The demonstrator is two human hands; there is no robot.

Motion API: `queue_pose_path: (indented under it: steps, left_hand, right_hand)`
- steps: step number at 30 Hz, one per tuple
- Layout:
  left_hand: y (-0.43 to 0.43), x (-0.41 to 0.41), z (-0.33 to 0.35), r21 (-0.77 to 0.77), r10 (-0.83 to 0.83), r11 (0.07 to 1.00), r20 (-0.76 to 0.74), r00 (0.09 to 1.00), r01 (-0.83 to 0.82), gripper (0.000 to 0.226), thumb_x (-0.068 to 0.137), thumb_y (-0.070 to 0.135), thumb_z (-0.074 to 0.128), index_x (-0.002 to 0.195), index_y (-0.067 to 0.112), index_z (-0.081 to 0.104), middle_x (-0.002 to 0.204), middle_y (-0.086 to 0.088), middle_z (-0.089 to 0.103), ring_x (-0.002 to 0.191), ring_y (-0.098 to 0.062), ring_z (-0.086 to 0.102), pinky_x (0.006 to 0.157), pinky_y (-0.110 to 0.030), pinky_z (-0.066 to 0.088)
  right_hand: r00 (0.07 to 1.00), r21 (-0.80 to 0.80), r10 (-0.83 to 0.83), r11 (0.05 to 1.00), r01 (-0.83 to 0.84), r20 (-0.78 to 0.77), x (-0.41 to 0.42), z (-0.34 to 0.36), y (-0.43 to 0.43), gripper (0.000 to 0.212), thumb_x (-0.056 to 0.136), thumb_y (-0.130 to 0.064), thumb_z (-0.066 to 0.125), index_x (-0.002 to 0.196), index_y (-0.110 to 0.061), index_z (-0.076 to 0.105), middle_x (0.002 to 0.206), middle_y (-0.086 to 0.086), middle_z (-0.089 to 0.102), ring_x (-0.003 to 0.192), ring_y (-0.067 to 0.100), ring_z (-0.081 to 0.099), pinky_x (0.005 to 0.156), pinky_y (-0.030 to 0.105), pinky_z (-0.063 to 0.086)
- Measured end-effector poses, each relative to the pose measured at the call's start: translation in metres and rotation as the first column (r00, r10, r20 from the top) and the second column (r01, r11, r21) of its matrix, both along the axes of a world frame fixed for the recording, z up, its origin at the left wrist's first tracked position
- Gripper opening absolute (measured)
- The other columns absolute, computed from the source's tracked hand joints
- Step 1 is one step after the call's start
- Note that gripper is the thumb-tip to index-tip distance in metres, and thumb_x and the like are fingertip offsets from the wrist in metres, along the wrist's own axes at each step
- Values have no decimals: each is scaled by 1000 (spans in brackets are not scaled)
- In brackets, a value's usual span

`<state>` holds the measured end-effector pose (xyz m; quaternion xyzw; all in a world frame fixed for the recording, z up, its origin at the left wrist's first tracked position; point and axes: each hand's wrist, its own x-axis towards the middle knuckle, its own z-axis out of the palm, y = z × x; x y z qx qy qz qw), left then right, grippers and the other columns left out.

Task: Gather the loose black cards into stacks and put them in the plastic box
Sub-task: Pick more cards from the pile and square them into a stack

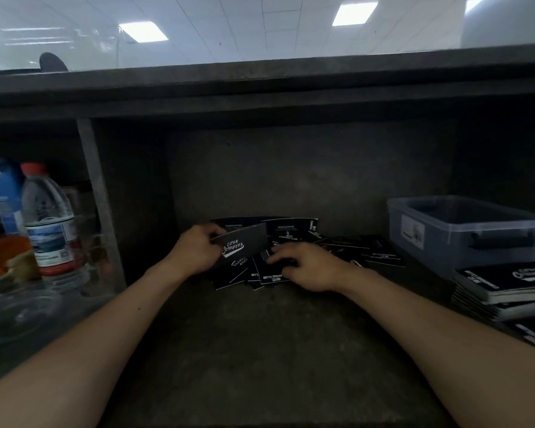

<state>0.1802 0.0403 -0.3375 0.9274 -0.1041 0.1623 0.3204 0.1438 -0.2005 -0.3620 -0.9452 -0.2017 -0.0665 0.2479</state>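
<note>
Left hand (195,250): thumb and fingers pinch a black rectangular card (244,244) with white script print, held raised just above the near left edge of the pile. Whether it is one card or a thin stack cannot be told.

Right hand (308,268): palm down, fingers bent, tips resting on the loose black cards (286,231). Whether the fingers pinch a card or only press on it cannot be told.

The loose black cards lie scattered and overlapping on the dark grey shelf (260,335), spread from between the hands toward the right.

Task status (judgement): early stage. Gathering is in hand; most cards remain unsorted, and no stack is seen going into the box.

Containers:
- Translucent grey-blue rectangular plastic box (439,239): stands lidless at the right, near the end of the pile. The interior is dim; no cards can be made out inside.
- Pile of black printed booklets or card stacks (507,284): just in front of the box, outside it.
- Clear plastic water bottle (51,223) with red cap: in the left compartment, apart from the task.
</note>
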Motion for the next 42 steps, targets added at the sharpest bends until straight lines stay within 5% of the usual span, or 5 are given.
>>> queue_pose_path:
  steps: [8,19,26,36,42]
  left_hand:
    - [-1,0,-3,-51,-96,994,10,995,96,25,91,7,65,109,23,72,108,-2,73,99,-17,68,90,-31,54]
    - [-11,-6,-5,-148,-230,962,20,973,230,36,96,-2,54,122,20,63,106,-7,70,91,-18,69,77,-30,58]
    - [-12,-11,-2,-119,-306,945,19,952,306,40,97,-6,52,121,21,67,120,-1,68,109,-13,65,93,-28,55]
    - [-16,-21,0,-73,-389,920,-73,918,384,34,85,39,75,117,32,68,110,17,68,100,2,65,87,-19,52]
    - [-6,-10,1,-100,-197,973,99,975,207,45,87,-6,67,128,13,63,117,-4,68,103,-15,64,90,-26,51]
  right_hand:
    - [1000,-252,-2,968,-5,-28,-8,20,-8,52,81,-7,65,128,-31,65,107,-6,63,99,11,59,77,14,44]
    - [1000,-208,-13,978,17,21,0,14,-13,63,78,-55,75,135,-32,58,134,-1,55,122,15,54,101,27,42]
    - [999,-244,-40,969,37,-8,3,15,-19,56,83,-23,71,135,-37,57,149,0,45,137,17,39,115,28,31]
    - [976,-19,-97,995,102,193,8,9,-21,23,93,-44,64,103,-24,72,95,-4,69,89,13,63,81,32,51]
    - [965,409,-209,904,129,159,9,4,-11,33,80,-20,82,107,-21,63,97,-1,68,84,13,67,79,28,56]
